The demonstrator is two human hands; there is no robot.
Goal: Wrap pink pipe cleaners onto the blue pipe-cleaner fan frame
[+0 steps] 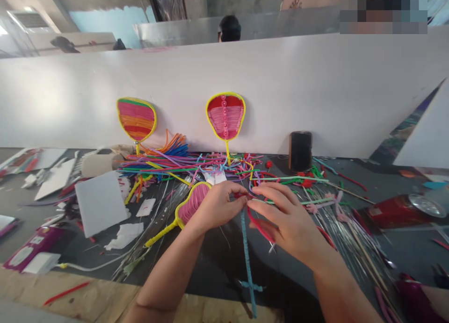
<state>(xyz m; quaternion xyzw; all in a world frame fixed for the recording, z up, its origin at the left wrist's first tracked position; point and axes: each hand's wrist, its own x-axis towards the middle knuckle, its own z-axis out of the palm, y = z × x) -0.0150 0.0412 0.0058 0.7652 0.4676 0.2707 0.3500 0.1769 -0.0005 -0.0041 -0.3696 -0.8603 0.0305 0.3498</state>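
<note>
A light-blue fuzzy stem (246, 248), seemingly wrapped in pipe cleaner, hangs down from my left fingertips and has a short crosspiece near its lower end. My left hand (222, 206) pinches its top together with a red pipe cleaner (257, 224). The free length of red curves down through my right hand (286, 218), whose fingers are bent around it, index fingertip close to the left fingertips. Exactly how the red joins the blue is hidden by the fingers. Beside my left wrist lies a yellow-rimmed pink fan shape (192, 204) with a yellow handle.
Two yellow-rimmed fans, one striped (136, 119) and one pink-red (226, 117), lean on the white partition (70, 89). Loose pipe cleaners (168, 161) lie ahead. A phone (300, 151) stands upright; a red can (403, 213) lies right. Thin wires and a white card (101, 204) are around.
</note>
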